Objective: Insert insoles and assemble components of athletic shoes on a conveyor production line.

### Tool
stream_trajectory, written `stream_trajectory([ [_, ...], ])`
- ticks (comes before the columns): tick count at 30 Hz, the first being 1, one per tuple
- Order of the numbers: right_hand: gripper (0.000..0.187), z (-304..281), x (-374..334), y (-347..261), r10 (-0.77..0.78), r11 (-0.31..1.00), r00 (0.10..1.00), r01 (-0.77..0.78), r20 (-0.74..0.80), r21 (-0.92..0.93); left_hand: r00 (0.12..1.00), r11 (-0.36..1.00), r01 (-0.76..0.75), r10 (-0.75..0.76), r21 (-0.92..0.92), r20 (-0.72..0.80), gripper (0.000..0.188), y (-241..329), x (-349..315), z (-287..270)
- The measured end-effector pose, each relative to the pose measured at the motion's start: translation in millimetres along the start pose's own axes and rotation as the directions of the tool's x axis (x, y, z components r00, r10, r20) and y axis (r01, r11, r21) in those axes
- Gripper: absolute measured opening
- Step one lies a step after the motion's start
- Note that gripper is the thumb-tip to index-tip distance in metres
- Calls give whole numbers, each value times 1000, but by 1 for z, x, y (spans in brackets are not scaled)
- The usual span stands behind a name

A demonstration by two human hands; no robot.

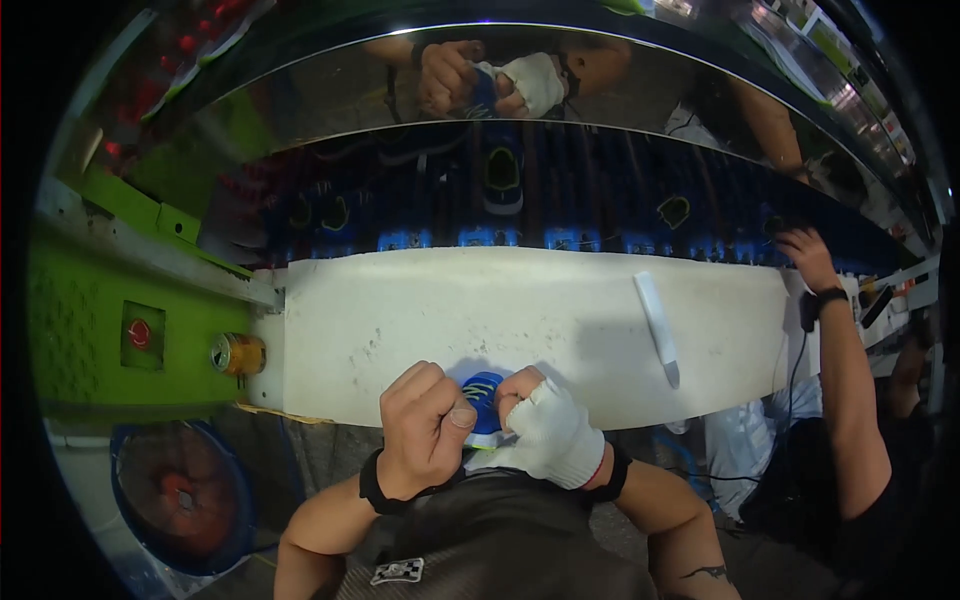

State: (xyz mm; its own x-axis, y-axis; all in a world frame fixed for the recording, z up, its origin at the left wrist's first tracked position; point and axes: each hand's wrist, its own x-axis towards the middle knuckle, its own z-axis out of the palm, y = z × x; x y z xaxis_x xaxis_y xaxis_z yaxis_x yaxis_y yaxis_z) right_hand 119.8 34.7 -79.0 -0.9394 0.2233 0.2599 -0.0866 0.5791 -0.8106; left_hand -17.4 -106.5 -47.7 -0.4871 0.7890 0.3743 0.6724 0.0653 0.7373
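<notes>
Left hand (425, 428): bare, fingers curled tight on blue shoe (482, 396).
Right hand (562, 432): gloved, gripping its other side; exact contact hidden.
Blue shoe: between hands at bench (400, 310) near edge, laces up; probably clamped two-sided for steadiness.
Can (238, 354): left of bench, clear of hands.
White tool (654, 320): lying apart, rightward.
Rollers (572, 238): behind bench, shoes (503, 172) on them.
Glossy panel (335, 95): blocks view beyond.

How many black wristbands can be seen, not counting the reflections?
3: the left wrist's band, the right wrist's band, and a co-worker's band at right. Others may be hidden.
</notes>
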Motion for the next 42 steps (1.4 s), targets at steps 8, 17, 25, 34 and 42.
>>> stream_trajectory([
  [8,55,-61,-18,-25,60,848,998,-42,17,-529,983,911,99,-28,-401,180,38,11,-14,44],
  [17,81,-51,4,-41,321,771,937,-175,136,-613,984,994,65,-50,-82,173,50,15,-31,31],
  [25,62,-55,39,-36,219,774,925,30,312,-632,994,935,109,-92,-337,67,44,-10,-38,42],
  [34,43,-43,51,-36,50,723,950,178,308,-668,991,971,47,-17,-233,129,43,-62,-2,42],
  [42,51,7,-19,10,809,278,566,-608,160,744,961,745,247,-107,-620,254,70,-59,-30,1],
])
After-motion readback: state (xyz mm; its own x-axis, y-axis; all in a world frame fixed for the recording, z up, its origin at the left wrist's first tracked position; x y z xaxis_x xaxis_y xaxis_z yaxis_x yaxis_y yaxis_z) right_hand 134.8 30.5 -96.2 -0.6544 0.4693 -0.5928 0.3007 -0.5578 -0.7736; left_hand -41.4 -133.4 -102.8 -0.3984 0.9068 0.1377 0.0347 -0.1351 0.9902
